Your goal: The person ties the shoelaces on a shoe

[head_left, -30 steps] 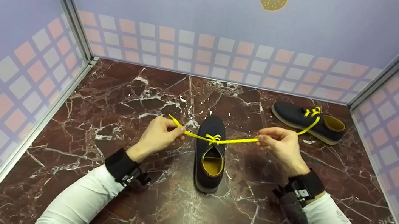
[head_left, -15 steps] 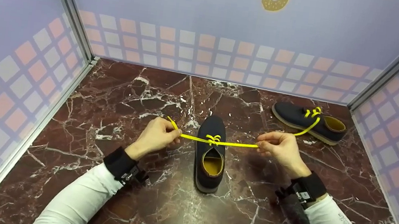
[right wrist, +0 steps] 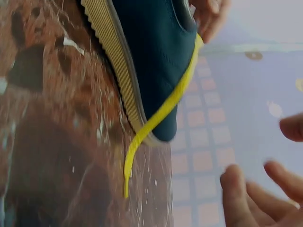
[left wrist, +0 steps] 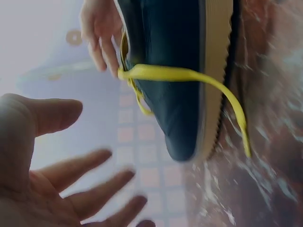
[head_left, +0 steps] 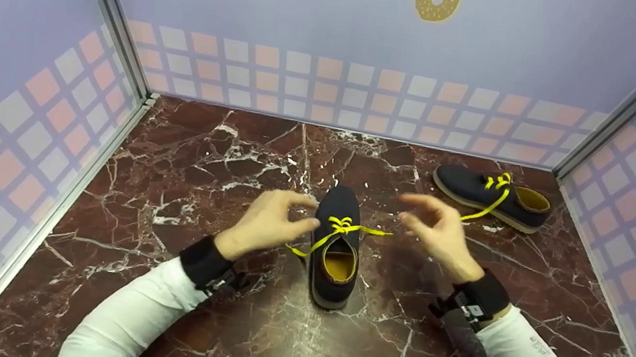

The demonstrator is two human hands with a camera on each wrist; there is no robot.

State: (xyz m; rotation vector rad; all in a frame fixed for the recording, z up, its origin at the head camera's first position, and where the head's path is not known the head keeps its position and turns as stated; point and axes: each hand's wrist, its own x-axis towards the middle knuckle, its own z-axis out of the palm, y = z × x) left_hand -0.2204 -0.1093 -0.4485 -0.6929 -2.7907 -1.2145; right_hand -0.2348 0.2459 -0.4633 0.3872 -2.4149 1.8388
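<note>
A dark shoe (head_left: 339, 202) with a yellow lining stands upright between my hands, its toe pointing away. Its yellow shoelace (head_left: 319, 244) is crossed at the throat, one end draped down each side. In the left wrist view one shoelace end (left wrist: 165, 74) hangs over the sole; the right wrist view shows the other end (right wrist: 163, 111) doing the same. My left hand (head_left: 267, 221) is beside the shoe's left side, thumb and fingers spread, with nothing held. To the right of the shoe, my right hand (head_left: 439, 230) is apart from the lace, its fingers loosely bent around nothing.
A second dark shoe (head_left: 462, 187) with a yellow lace lies at the back right, turned sideways. The marble-patterned tabletop (head_left: 202, 334) is enclosed by a back wall (head_left: 343, 24) and side walls with pink and white squares. Small white flecks are scattered beyond the near shoe.
Both hands have let go of the lace ends, which were stretched taut sideways and now droop. The left hand has moved right toward the shoe, and the fingers of both have spread.
</note>
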